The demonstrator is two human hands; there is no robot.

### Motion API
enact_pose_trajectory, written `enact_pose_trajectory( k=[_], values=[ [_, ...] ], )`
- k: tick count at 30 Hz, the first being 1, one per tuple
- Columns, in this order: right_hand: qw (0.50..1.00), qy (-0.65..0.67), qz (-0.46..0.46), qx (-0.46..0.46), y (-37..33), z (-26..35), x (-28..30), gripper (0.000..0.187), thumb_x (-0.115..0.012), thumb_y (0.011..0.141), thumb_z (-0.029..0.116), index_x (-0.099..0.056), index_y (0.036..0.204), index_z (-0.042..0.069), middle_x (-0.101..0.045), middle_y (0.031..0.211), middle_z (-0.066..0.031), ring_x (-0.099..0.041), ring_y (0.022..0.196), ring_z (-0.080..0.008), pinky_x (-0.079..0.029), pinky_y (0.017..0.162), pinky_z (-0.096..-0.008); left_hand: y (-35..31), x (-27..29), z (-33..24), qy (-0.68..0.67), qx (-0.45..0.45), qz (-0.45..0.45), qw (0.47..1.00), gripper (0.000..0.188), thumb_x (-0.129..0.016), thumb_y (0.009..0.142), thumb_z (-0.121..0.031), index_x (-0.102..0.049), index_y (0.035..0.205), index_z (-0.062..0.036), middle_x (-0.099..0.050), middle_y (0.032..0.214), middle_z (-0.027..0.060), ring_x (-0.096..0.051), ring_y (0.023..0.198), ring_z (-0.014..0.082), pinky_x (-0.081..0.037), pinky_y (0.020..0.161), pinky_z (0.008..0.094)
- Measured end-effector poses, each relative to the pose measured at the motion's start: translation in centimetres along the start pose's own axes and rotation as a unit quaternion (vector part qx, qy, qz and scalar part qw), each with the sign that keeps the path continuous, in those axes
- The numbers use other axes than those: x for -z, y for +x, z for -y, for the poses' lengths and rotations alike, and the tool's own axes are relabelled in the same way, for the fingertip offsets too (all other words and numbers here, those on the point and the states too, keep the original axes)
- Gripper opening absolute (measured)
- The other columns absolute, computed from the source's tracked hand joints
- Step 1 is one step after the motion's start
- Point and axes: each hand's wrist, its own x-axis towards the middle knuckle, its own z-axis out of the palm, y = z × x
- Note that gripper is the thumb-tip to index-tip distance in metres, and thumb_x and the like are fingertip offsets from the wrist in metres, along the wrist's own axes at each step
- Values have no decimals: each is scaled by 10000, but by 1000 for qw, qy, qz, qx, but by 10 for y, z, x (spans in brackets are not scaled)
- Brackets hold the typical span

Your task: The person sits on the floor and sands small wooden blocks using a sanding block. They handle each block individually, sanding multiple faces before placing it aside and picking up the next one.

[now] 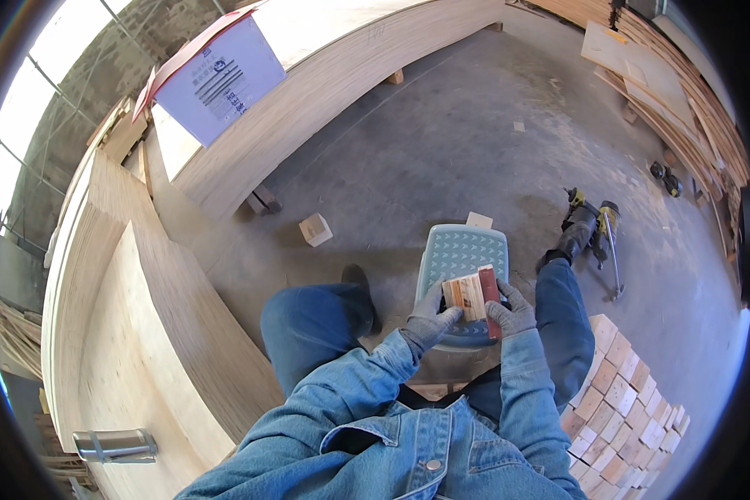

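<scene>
Over a light blue plastic stool (435,258) between my knees, my gloved left hand (430,318) is closed on the left side of a small wooden block (465,293) with visible layers. A dark red flat piece (489,292) lies against the block's right side; its kind is unclear. Around that red piece, the fingers of my gloved right hand (515,313) are closed, with the thumb toward me. Both hands wear grey gloves, and part of the grip is hidden behind the block.
Stacked wooden blocks (621,383) stand at right. A yellow-and-black power tool (606,221) lies beside my right foot. Plywood stacks (183,308) rise at left, one bearing a metal cup (117,446). A white box (225,83) sits farther off; a loose block (316,229) is on the floor.
</scene>
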Motion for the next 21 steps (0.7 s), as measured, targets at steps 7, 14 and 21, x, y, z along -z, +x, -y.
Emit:
enact_pose_trajectory(
  k=[7,14,21],
  values=[
    [999,21,-37,-7,-2,-7,-1,662,-803,897,5,-563,1514,37,-699,1330,-96,-685,1091,-161,-572,943,-303,-5,8,-17,173,-113,-70,976,614,-819,898,-115,-549,1441,-16,-657,1304,171,-662,1166,235,-547,1028,348],
    [999,-5,-34,25,-9,-20,23,666,-811,900,72,-557,1514,25,-731,1261,-105,-705,1070,-173,-577,932,-311,-2,-3,-11,154,-190,-58,968,521,-868,852,-227,-622,1285,-73,-640,1252,188,-673,1094,283,-587,931,426],
    [999,-32,5,0,-12,-19,24,685,-820,914,104,-530,1526,-1,-674,1379,-111,-654,1170,-159,-536,991,-283,8,2,-10,257,-123,-31,958,1040,-935,719,-354,-397,1530,12,-568,1415,252,-594,1306,358,-510,1096,421]
  ],
)
